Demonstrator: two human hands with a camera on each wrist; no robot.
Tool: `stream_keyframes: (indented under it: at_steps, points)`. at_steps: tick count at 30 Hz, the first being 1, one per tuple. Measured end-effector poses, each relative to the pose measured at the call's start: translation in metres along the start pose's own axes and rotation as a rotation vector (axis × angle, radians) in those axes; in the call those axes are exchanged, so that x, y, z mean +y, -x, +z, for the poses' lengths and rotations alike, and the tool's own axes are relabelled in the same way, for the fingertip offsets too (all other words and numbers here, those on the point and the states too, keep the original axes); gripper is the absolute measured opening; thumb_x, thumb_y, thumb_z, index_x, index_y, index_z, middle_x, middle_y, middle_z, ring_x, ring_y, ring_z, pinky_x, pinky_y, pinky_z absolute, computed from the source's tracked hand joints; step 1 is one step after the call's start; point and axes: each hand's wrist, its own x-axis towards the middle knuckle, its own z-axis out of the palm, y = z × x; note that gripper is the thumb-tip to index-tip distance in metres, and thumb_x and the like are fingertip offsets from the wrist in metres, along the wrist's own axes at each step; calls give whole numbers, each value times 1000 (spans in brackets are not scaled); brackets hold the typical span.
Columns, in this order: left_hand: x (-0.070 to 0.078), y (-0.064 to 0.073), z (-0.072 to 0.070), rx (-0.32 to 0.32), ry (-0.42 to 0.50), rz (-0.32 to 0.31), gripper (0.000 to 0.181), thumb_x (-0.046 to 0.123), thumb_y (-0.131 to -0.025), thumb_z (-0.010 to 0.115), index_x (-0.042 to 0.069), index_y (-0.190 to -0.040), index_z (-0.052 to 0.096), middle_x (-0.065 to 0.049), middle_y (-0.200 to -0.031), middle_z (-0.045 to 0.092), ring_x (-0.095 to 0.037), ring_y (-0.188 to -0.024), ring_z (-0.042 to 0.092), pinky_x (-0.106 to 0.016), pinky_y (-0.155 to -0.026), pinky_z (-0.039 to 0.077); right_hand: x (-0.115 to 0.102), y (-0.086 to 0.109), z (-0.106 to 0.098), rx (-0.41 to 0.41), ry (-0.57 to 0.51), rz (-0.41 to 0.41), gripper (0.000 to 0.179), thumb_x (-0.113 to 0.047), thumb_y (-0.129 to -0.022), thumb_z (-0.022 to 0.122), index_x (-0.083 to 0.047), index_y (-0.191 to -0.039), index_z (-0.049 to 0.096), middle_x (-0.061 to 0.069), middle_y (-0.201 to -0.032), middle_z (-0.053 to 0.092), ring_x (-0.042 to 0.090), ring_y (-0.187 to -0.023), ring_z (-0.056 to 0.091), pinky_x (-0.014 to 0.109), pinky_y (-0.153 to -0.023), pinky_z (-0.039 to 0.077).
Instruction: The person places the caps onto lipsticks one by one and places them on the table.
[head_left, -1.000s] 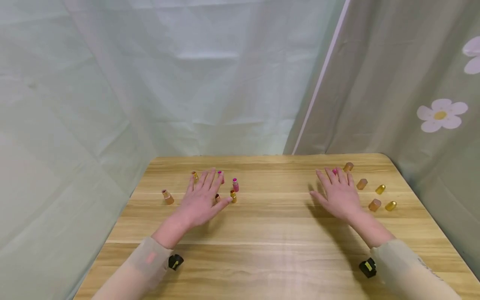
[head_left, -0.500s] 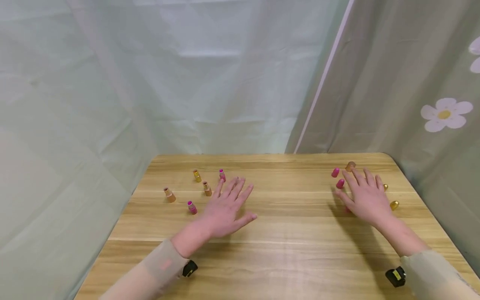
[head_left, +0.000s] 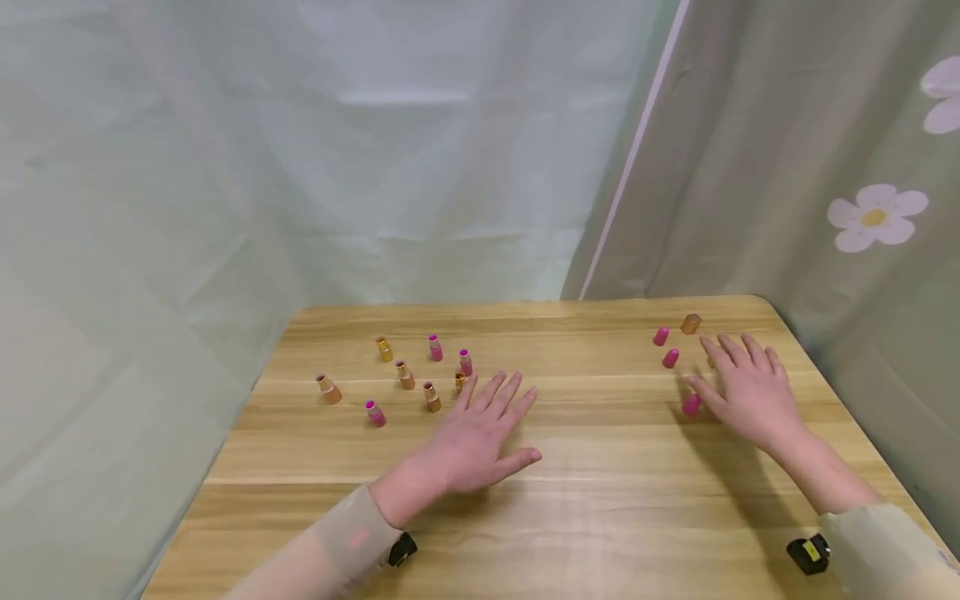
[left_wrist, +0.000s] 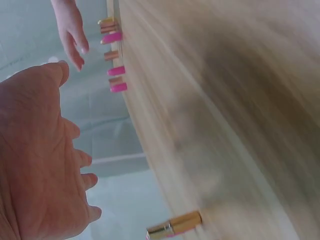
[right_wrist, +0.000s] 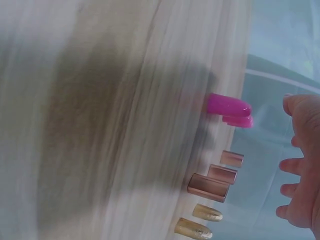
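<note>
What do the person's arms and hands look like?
Left hand and right hand wear no gloves. The left sleeve is pale beige with a pink patch, the right sleeve pale beige. A left black device and a yellow-marked right black device sit beside the sleeves.

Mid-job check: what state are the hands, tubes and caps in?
Left hand: fingers spread, holding nothing
Right hand: fingers spread, holding nothing
Pink tubes: upright, uncapped
Copper tubes: upright, uncapped
Gold tubes: upright, uncapped
Pink caps: standing, off the tubes
Copper caps: standing, off the tubes
Gold caps: standing, off the tubes

left grip [head_left: 472,440] and right grip [head_left: 753,400] farther right
</note>
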Motion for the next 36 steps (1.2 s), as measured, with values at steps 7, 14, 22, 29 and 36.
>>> stream_keyframes:
  at_steps: [7, 14, 22, 29, 36]
  points:
    - [19, -8, 8, -24, 10, 51, 82, 70, -102, 29, 24, -166, 6, -5, -171, -3, -27, -156, -2, -57, -122, -3, -6, 11, -3, 16, -19, -22, 67, -41, -101, 63, -2, -152, 45, 31, -148, 45, 56, -136, 35, 75, -104, 28]
    - [35, -16, 17, -13, 55, 100, 80, 69, -102, 34, 25, -166, 12, -7, -171, 4, -29, -157, 4, -59, -123, 6, -15, 23, 3, 2, -135, 7, 55, -37, -102, 63, -2, -144, 54, 30, -138, 55, 53, -123, 52, 72, -89, 45]
    - [50, -21, 26, -31, 83, 126, 80, 66, -102, 40, 22, -166, 17, -9, -169, 19, -33, -154, 20, -59, -121, 18, -13, 27, 16, -17, -205, 63, 53, -34, -99, 69, 0, -138, 59, 26, -125, 64, 38, -97, 66, 59, -74, 54]
    - [63, -26, 32, -63, 42, 129, 77, 65, -102, 41, 25, -165, 20, -7, -168, 23, -30, -154, 21, -57, -121, 21, -11, 27, 28, -47, -248, 115, 49, -31, -96, 73, 1, -132, 64, 21, -116, 68, 32, -94, 60, 52, -70, 53]
    - [77, -36, 41, -62, 12, 152, 76, 67, -102, 39, 26, -164, 23, -5, -168, 25, -27, -153, 23, -55, -121, 22, -10, 24, 34, -52, -258, 144, 44, -27, -95, 74, 2, -128, 66, 18, -111, 71, 33, -95, 59, 46, -68, 50]
